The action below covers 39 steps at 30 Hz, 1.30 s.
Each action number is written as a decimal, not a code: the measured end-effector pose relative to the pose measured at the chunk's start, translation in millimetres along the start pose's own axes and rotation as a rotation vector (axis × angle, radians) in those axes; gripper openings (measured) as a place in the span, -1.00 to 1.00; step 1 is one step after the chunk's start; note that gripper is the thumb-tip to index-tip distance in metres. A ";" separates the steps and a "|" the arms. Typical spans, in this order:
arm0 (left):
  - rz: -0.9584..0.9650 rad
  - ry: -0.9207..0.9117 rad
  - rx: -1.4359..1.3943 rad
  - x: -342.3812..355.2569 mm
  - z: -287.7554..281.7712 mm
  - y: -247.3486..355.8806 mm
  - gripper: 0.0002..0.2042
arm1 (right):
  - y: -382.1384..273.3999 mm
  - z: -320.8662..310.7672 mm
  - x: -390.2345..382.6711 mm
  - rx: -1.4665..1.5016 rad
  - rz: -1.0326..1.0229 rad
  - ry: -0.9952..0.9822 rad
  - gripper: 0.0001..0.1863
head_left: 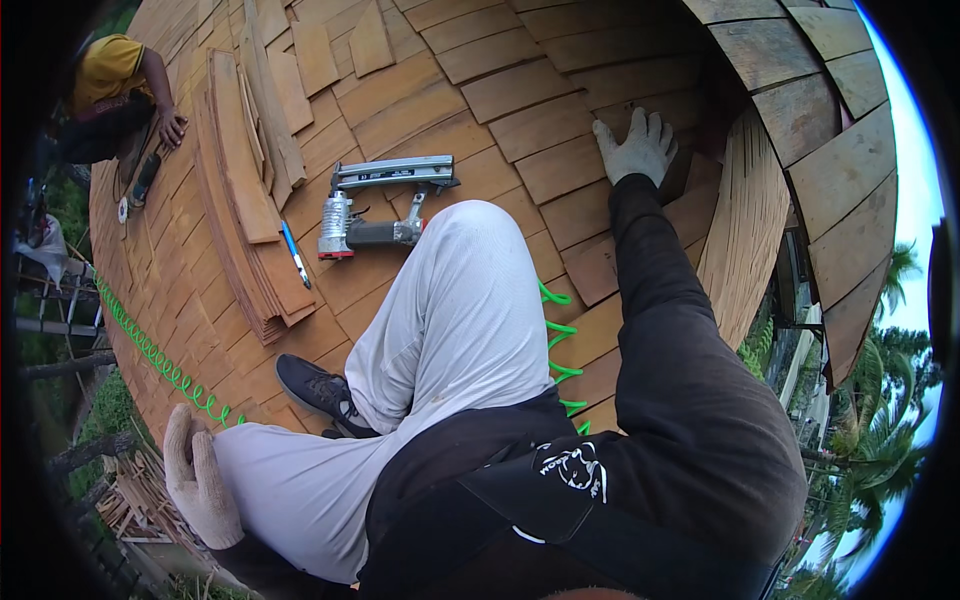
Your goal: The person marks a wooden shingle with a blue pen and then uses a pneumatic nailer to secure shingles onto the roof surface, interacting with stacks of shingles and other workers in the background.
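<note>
My right hand [635,150], in a pale glove, rests with fingers spread on the overlapping wooden shingles [530,110] at upper right. My left hand [200,470], also gloved, is beside my bent leg [290,485] at lower left, fingers apart and slightly curved, with nothing visible in it. A silver and black pneumatic nail gun [385,230] lies on the shingles beyond my raised knee. To its left are a blue pen [295,255] and a stack of loose wooden shingles [240,180]. A green coiled hose [165,355] runs along the roof and another stretch shows right of my knee.
A co-worker [110,95] in a yellow top crouches at upper left, a hand near a black tool [145,175]. The curved roof edge drops toward scaffolding [55,365] and foliage on the left. A raised shingled section [820,130] overhangs at right, with palm trees beyond.
</note>
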<state>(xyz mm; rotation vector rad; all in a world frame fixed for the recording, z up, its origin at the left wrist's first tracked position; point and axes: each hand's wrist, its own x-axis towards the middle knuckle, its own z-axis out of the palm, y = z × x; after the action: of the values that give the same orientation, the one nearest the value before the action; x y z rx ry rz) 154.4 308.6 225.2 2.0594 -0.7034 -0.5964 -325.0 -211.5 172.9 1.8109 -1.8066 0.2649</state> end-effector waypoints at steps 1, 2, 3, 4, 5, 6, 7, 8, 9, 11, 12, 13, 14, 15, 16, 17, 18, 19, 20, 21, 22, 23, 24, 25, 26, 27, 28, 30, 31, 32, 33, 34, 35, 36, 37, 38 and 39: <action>0.000 0.002 -0.009 -0.9 0.0 -0.4 -0.57 | 0.0 0.5 0.1 -0.003 0.000 0.001 -0.05; -0.001 0.004 -0.017 -1.5 0.2 0.1 -0.57 | 0.6 0.9 -0.2 -0.006 0.001 0.003 -0.05; -0.001 0.010 -0.023 -2.4 1.1 1.3 -0.57 | 1.2 1.4 -0.4 -0.008 0.001 0.004 -0.05; -0.001 0.017 -0.029 -3.4 3.4 5.7 -0.57 | 2.2 2.1 -0.5 -0.003 0.002 0.009 -0.05; -0.001 0.023 -0.035 -4.2 4.3 7.9 -0.57 | 3.1 2.8 -0.5 0.003 0.003 0.015 -0.05; 0.002 0.023 -0.034 -4.6 3.3 7.0 -0.57 | 3.4 3.0 -0.8 0.008 0.005 0.021 -0.05; 0.005 0.024 -0.034 -4.9 2.1 5.7 -0.57 | 1.4 -0.2 -1.0 0.000 0.006 0.003 -0.05; 0.008 0.025 -0.034 -5.3 1.5 4.6 -0.58 | -1.3 -5.4 -1.4 -0.009 0.007 -0.015 -0.04; 0.013 0.038 -0.044 -5.9 2.3 4.1 -0.58 | -3.3 -8.1 -1.3 -0.017 0.009 -0.032 -0.03; 0.024 0.060 -0.065 -6.5 4.9 3.2 -0.58 | -1.3 -5.9 -1.4 -0.003 0.010 -0.017 -0.04; 0.024 0.052 -0.056 -6.5 4.3 3.0 -0.58 | -0.6 -4.9 -1.4 0.004 0.010 -0.009 -0.04; 0.024 0.045 -0.047 -6.2 2.6 3.1 -0.58 | -0.8 -4.7 -1.3 -0.001 0.008 -0.007 -0.05; 0.024 0.037 -0.037 -5.9 1.6 2.5 -0.58 | -1.0 -4.6 -1.2 -0.005 0.006 -0.005 -0.05; 0.023 0.030 -0.036 -5.5 0.7 0.4 -0.58 | -1.1 -4.4 -1.2 -0.009 0.004 -0.003 -0.05; 0.022 0.024 -0.035 -5.1 -0.7 -1.6 -0.58 | -0.9 -3.4 -1.3 -0.011 0.002 0.003 -0.06; 0.021 0.018 -0.033 -5.0 -1.5 -3.0 -0.58 | -0.2 -2.0 -1.5 -0.013 0.000 0.009 -0.07; 0.020 0.018 -0.034 -5.1 -1.5 -3.7 -0.58 | 0.4 -1.2 -1.5 -0.016 -0.001 0.015 -0.07; 0.021 0.019 -0.037 -5.0 -1.2 -3.4 -0.58 | 0.1 -1.9 -1.6 -0.016 -0.003 0.014 -0.09; 0.021 0.021 -0.039 -4.9 -0.8 -2.8 -0.58 | 0.1 -3.1 -2.4 -0.017 -0.005 0.013 -0.11; 0.021 0.021 -0.039 -5.1 -0.1 -1.0 -0.58 | 0.1 -3.7 -2.6 -0.018 -0.006 0.012 -0.13; 0.021 0.023 -0.038 -6.2 -0.3 2.3 -0.58 | 0.9 -1.5 -1.3 -0.010 -0.010 0.021 -0.16; 0.020 0.025 -0.037 -7.0 -0.8 4.2 -0.58 | 2.7 3.5 0.6 -0.001 -0.014 0.031 -0.19; 0.021 0.032 -0.043 -7.4 -2.1 4.0 -0.58 | 2.8 8.3 2.0 0.007 -0.018 0.040 -0.21; 0.021 0.030 -0.055 -6.8 -1.0 1.8 -0.58 | 5.0 11.7 2.1 0.004 -0.016 0.053 -0.23; 0.021 0.029 -0.067 -6.1 0.3 -0.2 -0.58 | 7.2 15.2 2.2 0.000 -0.015 0.066 -0.25; 0.023 0.029 -0.073 -5.3 1.9 -1.4 -0.58 | 10.4 18.0 2.5 -0.004 -0.013 0.079 -0.27; 0.024 0.032 -0.076 -5.4 2.0 -1.7 -0.57 | 10.7 18.2 2.3 -0.006 -0.014 0.081 -0.28; 0.026 0.031 -0.083 -4.7 2.5 -2.5 -0.57 | 12.0 18.1 2.0 -0.013 -0.016 0.087 -0.29; 0.027 0.031 -0.083 -5.2 1.5 -3.2 -0.57 | 11.0 18.2 1.5 -0.016 -0.018 0.086 -0.30; 0.028 0.030 -0.084 -5.7 0.9 -3.7 -0.57 | 10.5 17.9 1.4 -0.019 -0.019 0.086 -0.30; 0.030 0.034 -0.083 -6.1 0.9 -3.8 -0.57 | 10.3 17.4 1.5 -0.023 -0.021 0.087 -0.30; 0.029 0.039 -0.081 -7.0 0.4 -3.3 -0.58 | 8.8 17.3 1.5 -0.022 -0.023 0.089 -0.30; 0.028 0.044 -0.079 -7.9 0.0 -2.7 -0.58 | 7.2 17.1 1.9 -0.020 -0.025 0.091 -0.30; 0.027 0.050 -0.089 -8.9 -0.4 -1.8 -0.58 | 5.4 17.0 2.6 -0.018 -0.027 0.093 -0.31; 0.024 0.049 -0.099 -9.0 0.5 -2.1 -0.58 | 7.0 16.9 1.8 -0.008 -0.029 0.092 -0.30; 0.022 0.048 -0.110 -8.9 1.1 -2.4 -0.58 | 8.3 16.7 1.8 0.002 -0.030 0.092 -0.30; 0.033 0.044 -0.101 -8.2 1.1 -2.7 -0.58 | 9.1 16.5 2.2 0.013 -0.032 0.091 -0.30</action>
<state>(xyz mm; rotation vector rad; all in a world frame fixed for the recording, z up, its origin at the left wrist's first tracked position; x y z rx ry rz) 148.5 314.8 223.6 1.9584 -0.6672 -0.5544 -337.7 -221.2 162.7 1.8060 -1.7154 0.3420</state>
